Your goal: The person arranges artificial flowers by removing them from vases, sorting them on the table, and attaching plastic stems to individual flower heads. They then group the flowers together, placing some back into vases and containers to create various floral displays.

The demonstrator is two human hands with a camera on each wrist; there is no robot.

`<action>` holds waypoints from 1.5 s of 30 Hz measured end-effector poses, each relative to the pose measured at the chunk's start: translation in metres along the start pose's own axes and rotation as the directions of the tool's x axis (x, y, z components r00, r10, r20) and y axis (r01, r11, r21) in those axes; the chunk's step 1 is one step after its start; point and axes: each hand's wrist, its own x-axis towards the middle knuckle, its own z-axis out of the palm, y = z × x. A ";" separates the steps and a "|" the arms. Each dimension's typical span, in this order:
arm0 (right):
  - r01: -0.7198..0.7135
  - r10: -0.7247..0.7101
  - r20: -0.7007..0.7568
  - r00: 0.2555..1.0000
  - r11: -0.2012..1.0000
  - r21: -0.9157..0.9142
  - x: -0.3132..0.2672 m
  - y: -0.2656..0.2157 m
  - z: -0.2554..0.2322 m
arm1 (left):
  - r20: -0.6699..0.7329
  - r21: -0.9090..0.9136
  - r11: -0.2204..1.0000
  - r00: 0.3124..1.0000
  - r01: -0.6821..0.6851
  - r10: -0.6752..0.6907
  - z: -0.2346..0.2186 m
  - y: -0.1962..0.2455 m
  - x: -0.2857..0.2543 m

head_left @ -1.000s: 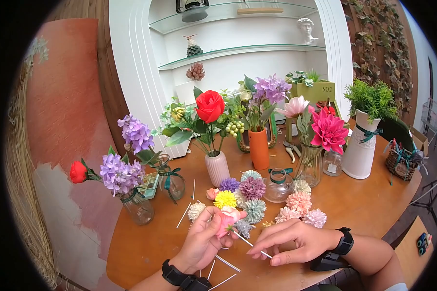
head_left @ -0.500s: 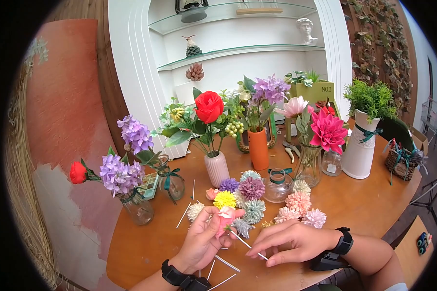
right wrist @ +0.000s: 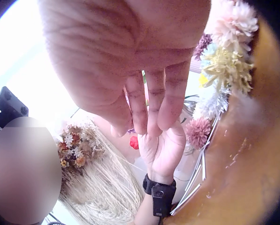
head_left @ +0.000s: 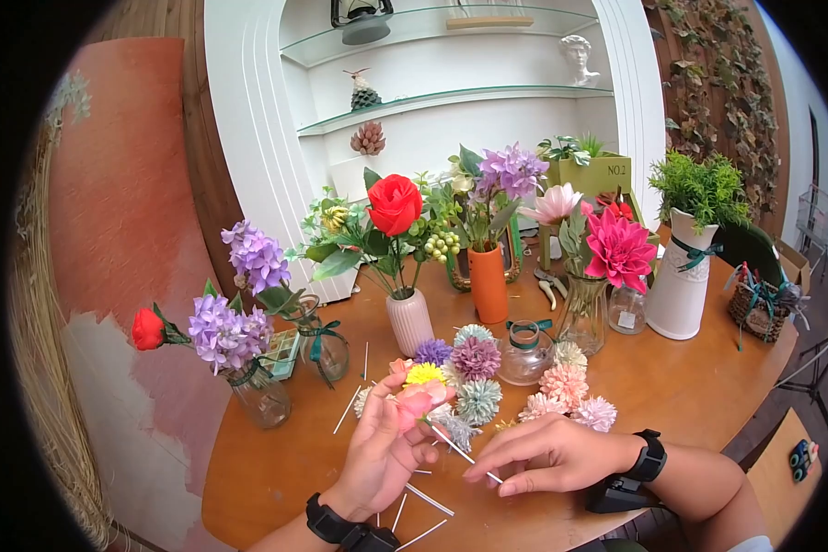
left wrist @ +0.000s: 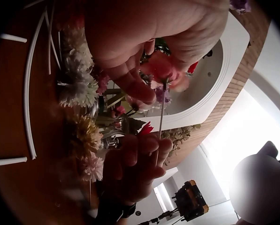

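Pink flwr (head_left: 416, 403) pinched in L hand (head_left: 374, 460); thin wht stem (head_left: 453, 442) slants to R hand (head_left: 557, 457)

Head view bright, fisheye w/ black corners, L wrist dim, L hand (left wrist: 151, 26) backlit, R wrist overexp., hazy

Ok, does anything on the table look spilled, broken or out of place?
Nothing looks spilled or broken. Slightly untidy: loose sticks lie at odd angles on the table, and the leftmost rose juts sideways past the purple flowers beside it.
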 end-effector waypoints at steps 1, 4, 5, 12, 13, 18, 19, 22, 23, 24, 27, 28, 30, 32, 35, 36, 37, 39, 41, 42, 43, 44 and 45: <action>-0.007 0.007 -0.007 1.000 1.000 -0.006 0.000 0.000 0.000 | 0.000 0.000 1.000 1.000 -0.001 0.001 -0.001 0.000 0.000; -0.023 0.023 -0.019 1.000 1.000 -0.016 0.000 -0.002 -0.001 | 0.108 0.010 0.998 0.993 0.057 -0.057 -0.004 -0.003 0.000; -0.023 0.023 -0.019 1.000 1.000 -0.016 0.000 -0.003 -0.001 | 0.162 0.111 0.991 0.982 0.078 -0.096 -0.005 -0.004 -0.001; -0.068 0.069 0.018 0.997 0.997 -0.017 0.003 -0.006 0.003 | 0.152 0.274 0.956 0.977 0.102 -0.147 0.005 -0.012 -0.013; -0.072 0.073 0.040 0.997 0.997 -0.024 0.003 -0.006 0.003 | 0.191 0.277 0.955 0.967 0.110 -0.167 0.002 -0.011 -0.012; -0.207 0.222 -0.067 0.973 0.962 0.180 0.000 -0.003 0.005 | 0.084 0.248 0.963 0.988 0.102 -0.126 -0.001 -0.006 -0.010; -0.160 0.188 -0.148 0.971 0.970 0.183 -0.001 0.000 0.006 | 0.131 0.278 0.958 0.985 0.075 -0.115 -0.005 -0.006 -0.008; -0.094 0.195 -0.354 0.914 0.954 0.284 0.000 0.000 0.009 | 0.188 0.360 0.931 0.973 0.058 -0.133 -0.007 -0.007 -0.008; -0.077 0.181 -0.371 0.911 0.957 0.279 -0.001 0.002 0.007 | 0.196 0.410 0.910 0.968 0.067 -0.160 -0.007 -0.007 -0.008; -0.076 0.180 -0.371 0.911 0.958 0.278 0.000 0.003 0.007 | 0.196 0.410 0.909 0.967 0.066 -0.159 -0.005 -0.006 -0.009; 0.036 0.069 -0.459 0.886 0.976 0.217 -0.001 0.006 0.006 | 0.122 0.516 0.839 0.954 0.175 -0.275 0.000 -0.003 -0.010; -0.001 0.062 -0.426 0.903 0.990 0.142 -0.001 0.006 0.004 | 0.121 0.550 0.819 0.954 0.164 -0.273 0.000 -0.003 -0.010; -0.035 0.057 -0.393 0.918 0.997 0.064 0.000 0.004 0.001 | 0.120 0.585 0.796 0.955 0.152 -0.271 0.001 -0.003 -0.010; -0.060 0.060 -0.418 0.907 0.998 0.012 0.001 0.000 0.001 | 0.122 0.608 0.782 0.957 0.137 -0.263 0.002 -0.002 -0.010; -0.078 0.068 -0.423 0.904 0.997 -0.007 0.000 -0.001 0.001 | 0.122 0.649 0.752 0.960 0.115 -0.252 0.003 -0.001 -0.011; -0.078 0.066 -0.426 0.902 0.997 -0.009 -0.001 0.000 0.001 | 0.125 0.651 0.751 0.959 0.113 -0.254 0.003 -0.001 -0.011; -0.080 0.061 -0.409 0.911 0.996 -0.029 -0.002 0.003 0.000 | 0.119 0.665 0.738 0.960 0.114 -0.255 0.003 -0.001 -0.011; -0.081 0.054 -0.393 0.918 0.995 -0.052 -0.003 0.008 -0.001 | 0.115 0.681 0.724 0.960 0.112 -0.257 0.002 -0.001 -0.011; -0.068 0.031 -0.372 0.928 0.994 -0.085 -0.004 0.010 -0.001 | 0.100 0.705 0.699 0.958 0.122 -0.268 0.002 0.000 -0.010; -0.066 0.029 -0.374 0.927 0.994 -0.087 -0.004 0.012 -0.001 | 0.101 0.707 0.697 0.958 0.120 -0.268 0.003 0.000 -0.010; -0.056 0.016 -0.380 0.925 0.994 -0.095 -0.004 0.013 -0.001 | 0.110 0.711 0.695 0.960 0.107 -0.259 0.004 0.001 -0.010; -0.047 0.003 -0.384 0.923 0.993 -0.104 -0.004 0.013 -0.001 | 0.118 0.714 0.694 0.961 0.093 -0.250 0.004 0.001 -0.010; -0.046 0.001 -0.386 0.922 0.993 -0.106 -0.003 0.014 -0.002 | 0.121 0.715 0.693 0.961 0.090 -0.250 0.003 0.000 -0.009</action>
